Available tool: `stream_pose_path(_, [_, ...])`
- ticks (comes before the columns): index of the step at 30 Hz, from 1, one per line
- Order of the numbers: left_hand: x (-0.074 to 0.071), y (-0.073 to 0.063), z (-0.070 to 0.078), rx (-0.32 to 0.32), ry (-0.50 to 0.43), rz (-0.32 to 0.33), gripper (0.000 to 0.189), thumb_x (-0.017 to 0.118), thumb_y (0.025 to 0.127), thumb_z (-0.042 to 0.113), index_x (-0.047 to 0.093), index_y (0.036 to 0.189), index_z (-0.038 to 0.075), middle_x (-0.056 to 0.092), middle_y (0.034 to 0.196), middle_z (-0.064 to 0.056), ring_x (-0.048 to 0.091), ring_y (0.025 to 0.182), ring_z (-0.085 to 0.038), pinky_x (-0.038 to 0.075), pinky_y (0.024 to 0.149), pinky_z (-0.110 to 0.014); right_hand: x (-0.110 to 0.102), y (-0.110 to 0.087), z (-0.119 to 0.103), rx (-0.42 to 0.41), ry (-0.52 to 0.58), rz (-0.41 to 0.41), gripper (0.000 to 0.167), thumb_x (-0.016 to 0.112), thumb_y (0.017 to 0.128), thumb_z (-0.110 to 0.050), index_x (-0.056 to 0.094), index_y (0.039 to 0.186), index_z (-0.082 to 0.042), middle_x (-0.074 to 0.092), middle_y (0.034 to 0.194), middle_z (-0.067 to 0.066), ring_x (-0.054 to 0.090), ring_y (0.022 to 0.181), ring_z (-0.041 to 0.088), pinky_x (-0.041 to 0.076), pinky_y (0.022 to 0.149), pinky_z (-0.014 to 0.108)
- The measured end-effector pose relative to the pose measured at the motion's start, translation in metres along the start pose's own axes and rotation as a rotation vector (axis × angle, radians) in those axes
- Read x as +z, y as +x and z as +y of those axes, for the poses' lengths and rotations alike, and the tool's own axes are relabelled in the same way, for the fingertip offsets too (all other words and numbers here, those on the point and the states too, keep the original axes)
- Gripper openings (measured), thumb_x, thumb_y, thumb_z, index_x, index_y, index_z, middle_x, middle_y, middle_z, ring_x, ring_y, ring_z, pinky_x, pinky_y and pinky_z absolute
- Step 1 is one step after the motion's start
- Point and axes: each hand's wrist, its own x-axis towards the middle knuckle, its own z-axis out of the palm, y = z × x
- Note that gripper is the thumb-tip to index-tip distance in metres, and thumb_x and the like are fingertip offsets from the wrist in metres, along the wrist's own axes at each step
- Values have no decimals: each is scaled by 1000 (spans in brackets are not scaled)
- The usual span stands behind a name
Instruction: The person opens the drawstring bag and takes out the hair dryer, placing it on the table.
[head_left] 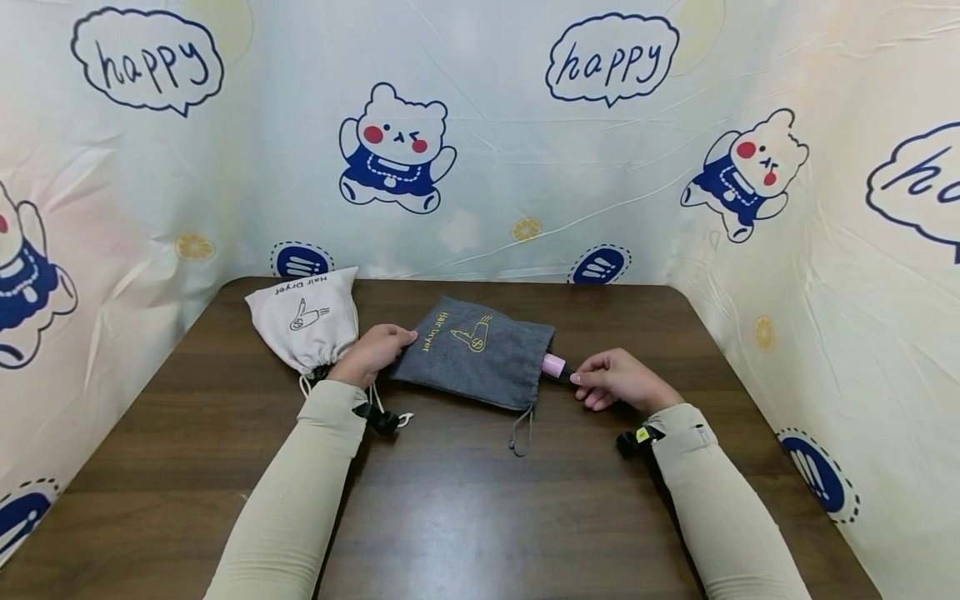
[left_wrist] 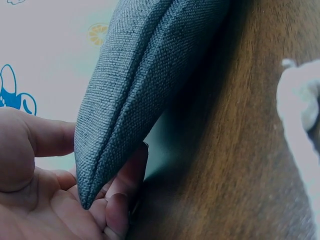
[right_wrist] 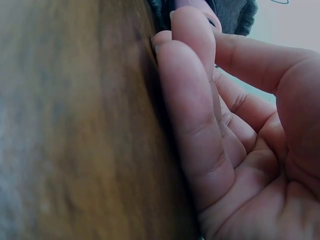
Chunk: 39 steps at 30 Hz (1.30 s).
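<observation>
A dark grey cloth drawstring bag (head_left: pixel 495 362) lies on the table, with a yellow "Hair Dryer" print and its mouth towards the right. My left hand (head_left: pixel 375 348) pinches its closed left corner; the left wrist view shows the seamed corner (left_wrist: pixel 120 110) between thumb and fingers. From the mouth sticks out a pink cylindrical thing with a black end (head_left: pixel 553 365); the rest of it is hidden in the bag. Thumb and fingertips of my right hand (head_left: pixel 618 379) pinch that black end. In the right wrist view the hand's own fingers (right_wrist: pixel 187 95) cover most of it.
A white "Hair Dryer" drawstring bag (head_left: pixel 318 321) lies at the back left, partly behind my left hand, its white cord (left_wrist: pixel 297 120) trailing nearby. A thin grey drawstring (head_left: pixel 522 433) hangs off the grey bag. Patterned cloth (head_left: pixel 495 167) surrounds the brown table (head_left: pixel 465 517).
</observation>
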Motion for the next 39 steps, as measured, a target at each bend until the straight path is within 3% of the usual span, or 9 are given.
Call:
stream_pose_path(12, [0, 1, -1, 17, 11, -3, 38, 50, 110, 29, 61, 124, -5, 54, 128, -14, 51, 108, -24, 41, 90, -34, -7, -2, 3, 15, 0, 6, 35, 76, 96, -26, 71, 115, 3, 77, 94, 17, 72, 68, 16, 62, 65, 37])
stream_pose_path(18, [-1, 1, -2, 31, 17, 1, 40, 51, 110, 30, 68, 117, -5, 59, 117, -10, 55, 104, -22, 43, 91, -33, -9, -1, 4, 14, 1, 11, 37, 78, 94, -29, 72, 114, 2, 77, 94, 18, 73, 68, 17, 63, 66, 39])
stream_pose_path(28, [-2, -1, -2, 22, -14, -21, 43, 50, 110, 33, 69, 118, -5, 64, 103, -6, 59, 95, -19, 46, 89, -34, -11, -2, 6, 20, 16, 11, 38, 78, 94, -28, 71, 116, 2, 77, 94, 17, 73, 68, 17, 63, 66, 38])
stream_pose_path(39, [-2, 2, -4, 26, -11, -11, 46, 51, 110, 32, 66, 127, -8, 64, 119, -13, 57, 112, -26, 44, 102, -39, -12, -4, 6, 16, -1, 12, 37, 76, 96, -29, 71, 115, 2, 77, 95, 18, 73, 70, 18, 63, 68, 40])
